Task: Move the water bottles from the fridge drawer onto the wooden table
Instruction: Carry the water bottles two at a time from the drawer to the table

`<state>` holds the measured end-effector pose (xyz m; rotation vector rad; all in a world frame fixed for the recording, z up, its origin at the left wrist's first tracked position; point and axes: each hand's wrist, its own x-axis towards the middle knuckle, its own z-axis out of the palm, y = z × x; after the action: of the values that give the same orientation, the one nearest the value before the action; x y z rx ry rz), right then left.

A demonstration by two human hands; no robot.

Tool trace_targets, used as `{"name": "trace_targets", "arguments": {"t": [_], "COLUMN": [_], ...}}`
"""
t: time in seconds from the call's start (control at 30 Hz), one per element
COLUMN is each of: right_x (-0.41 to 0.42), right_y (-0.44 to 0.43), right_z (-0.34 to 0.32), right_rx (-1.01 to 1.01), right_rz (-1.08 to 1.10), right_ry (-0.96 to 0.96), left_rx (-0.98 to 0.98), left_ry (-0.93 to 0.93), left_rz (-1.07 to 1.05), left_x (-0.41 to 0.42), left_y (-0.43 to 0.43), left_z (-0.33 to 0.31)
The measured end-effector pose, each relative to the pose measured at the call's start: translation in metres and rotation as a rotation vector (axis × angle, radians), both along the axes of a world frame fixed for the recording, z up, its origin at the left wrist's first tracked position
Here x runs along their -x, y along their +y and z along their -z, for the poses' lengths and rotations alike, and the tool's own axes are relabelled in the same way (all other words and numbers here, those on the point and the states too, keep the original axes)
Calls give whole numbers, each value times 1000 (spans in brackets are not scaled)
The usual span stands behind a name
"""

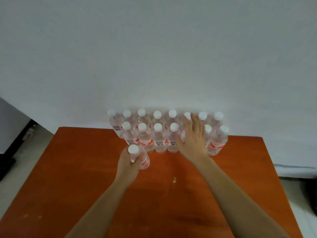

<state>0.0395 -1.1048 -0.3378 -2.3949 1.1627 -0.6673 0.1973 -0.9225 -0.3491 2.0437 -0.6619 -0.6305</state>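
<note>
A clear water bottle (144,160) with a white cap stands on the wooden table (85,169), gripped by the left hand (127,163), whose fingers curl round its neck and shoulder just under the cap. Its label is a red and white band; the writing on it is too blurred to read.

Just beyond this bottle, two rows of bottles (159,141) of the same kind stand upright and close together along the table's far edge. They all have white caps and red and white labels. Several labels show a dark patch that looks like a barcode, but no brand or word can be made out.

Beyond and to the right of the held bottle, the right hand (193,140) lies open over the rows, with its fingers straight and spread. It covers part of the front row and half hides one cap in the back row. Whether a bottle stands under the palm cannot be told.

Nearer the person than the held bottle and to its right, a small pale speck (174,179) lies on the wood. Behind the rows rises a plain white wall (154,57). Far to the left of the held bottle, past the table's edge, are pale floor (25,152) and a dark shape (6,162) cut off by the frame and too dim to identify. Both forearms run out of the bottom of the view.
</note>
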Motion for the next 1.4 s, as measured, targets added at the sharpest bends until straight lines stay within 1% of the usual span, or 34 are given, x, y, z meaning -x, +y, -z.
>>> {"name": "trace_targets", "arguments": {"t": [0.07,0.2,0.27,0.33,0.47,0.6,0.73,0.93,1.1,1.27,1.33,1.4], "right_x": [-33,-103,-127,-138,-135,-137,-139,-140,-141,-138,-136,-129], "right_y": [18,55,69,75,75,77,77,79,80,83,85,87], "right_z": [0,4,11,16,19,23,23,26,28,13,0,-13], "right_rx": [30,-14,6,21,51,83,86,99,100,42,30,52], "right_rz": [-58,-154,-145,-102,-70,-55,-39,-23,-14,-29,-3,54], "right_ry": [66,310,454,517,547,554,543,554,551,536,487,437], "left_rx": [7,6,23,33,53,65,16,17,20,-45,-5,55], "left_ry": [-12,-56,-76,-89,-79,-62,-158,-133,-125,-157,-201,-294], "left_rz": [-13,-61,-57,-48,60,176,230,162,197,261,264,267], "left_x": [-35,-102,-129,-149,-172,-170,-167,-163,-166,-172,-174,-174], "left_y": [16,37,42,40,23,-4,-23,-15,-15,-15,-16,-16], "left_z": [-1,-6,-9,-13,-8,-4,9,18,21,14,2,-12]}}
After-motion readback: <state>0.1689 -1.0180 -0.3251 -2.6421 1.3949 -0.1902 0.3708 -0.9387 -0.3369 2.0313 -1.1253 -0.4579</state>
